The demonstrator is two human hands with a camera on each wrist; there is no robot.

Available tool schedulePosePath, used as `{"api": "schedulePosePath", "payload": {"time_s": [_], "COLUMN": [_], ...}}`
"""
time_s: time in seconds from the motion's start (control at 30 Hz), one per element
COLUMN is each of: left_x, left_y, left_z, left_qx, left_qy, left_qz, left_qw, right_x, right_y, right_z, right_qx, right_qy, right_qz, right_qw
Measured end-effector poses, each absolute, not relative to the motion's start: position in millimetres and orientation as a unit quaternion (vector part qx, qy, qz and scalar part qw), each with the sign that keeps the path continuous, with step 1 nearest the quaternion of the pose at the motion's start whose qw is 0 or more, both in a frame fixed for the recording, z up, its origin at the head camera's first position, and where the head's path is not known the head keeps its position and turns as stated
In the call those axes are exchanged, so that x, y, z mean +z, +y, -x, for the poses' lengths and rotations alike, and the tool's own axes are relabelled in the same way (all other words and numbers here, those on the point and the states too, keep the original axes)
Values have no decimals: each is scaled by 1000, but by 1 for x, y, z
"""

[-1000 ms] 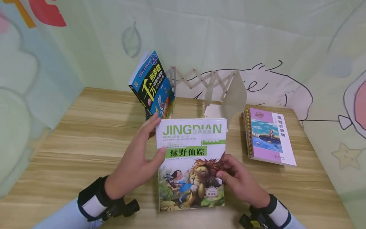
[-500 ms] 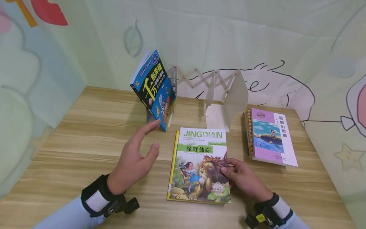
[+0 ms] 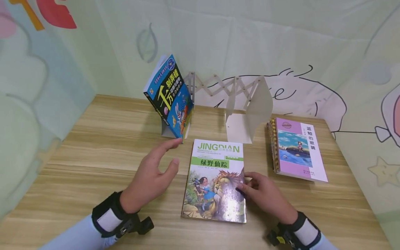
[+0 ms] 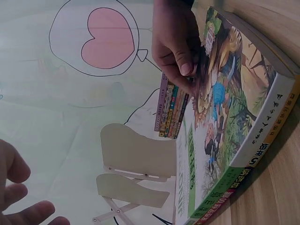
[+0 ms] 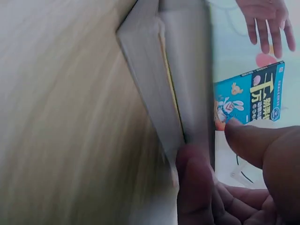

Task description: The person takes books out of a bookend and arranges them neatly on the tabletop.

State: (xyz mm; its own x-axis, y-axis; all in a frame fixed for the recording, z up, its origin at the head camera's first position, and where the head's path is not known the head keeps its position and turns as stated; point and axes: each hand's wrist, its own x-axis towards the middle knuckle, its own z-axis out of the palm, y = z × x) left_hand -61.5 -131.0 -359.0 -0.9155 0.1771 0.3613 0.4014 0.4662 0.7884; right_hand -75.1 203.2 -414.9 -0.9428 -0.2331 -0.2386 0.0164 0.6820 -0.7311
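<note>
A storybook with a girl and a lion on its cover point(image 3: 214, 166) lies flat on the table in the head view. In the left wrist view, the storybook's white-and-green spine point(image 4: 248, 154) sits above a second, yellow-orange spine point(image 4: 281, 117), so two books are stacked. My right hand point(image 3: 267, 196) holds the right edge, thumb on the cover and fingers at the side. Page edges of the stack point(image 5: 187, 61) are blurred in the right wrist view. To the left, my left hand point(image 3: 150, 178) hovers apart from the stack, fingers extended and holding nothing.
Behind, a blue-and-black book point(image 3: 172, 99) leans in the left part of an expandable metal bookend point(image 3: 260, 100). A pile of books with a pink-bordered cover point(image 3: 297, 149) lies at the right of the wooden table point(image 3: 103, 146). A printed cloth wall point(image 3: 203, 34) encloses it.
The storybook stack went from raised between both hands down flat onto the table. My left hand let go and moved off its left side. The yellow edge beneath no longer shows in the head view.
</note>
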Motion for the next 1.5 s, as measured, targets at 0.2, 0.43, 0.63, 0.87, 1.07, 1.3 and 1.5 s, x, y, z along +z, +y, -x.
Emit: {"api": "schedulePosePath", "payload": {"time_s": [0.2,0.43,0.63,0.87,1.07,1.3,1.5], "left_x": [-361,-368,-370,-370,-370,-369,-350], "left_y": [-127,-120,-117,-114,-114,-118,-142], "left_z": [66,72,74,75,74,82,108], "left_qx": [-465,-392,-382,-381,-384,-389,-463], "left_qy": [-864,-901,-902,-899,-899,-895,-858], "left_qz": [175,185,201,210,209,202,92], "left_qw": [84,35,33,40,36,78,202], "right_x": [-407,-391,-379,-372,-369,-374,-379], "right_y": [206,200,193,190,188,189,192], "right_z": [74,72,78,82,81,80,79], "right_qx": [-369,-335,-297,-276,-284,-296,-326], "right_qy": [921,921,920,926,928,924,914], "right_qz": [85,194,238,243,234,233,226], "right_qw": [90,-37,-92,-87,-59,-66,-79]}}
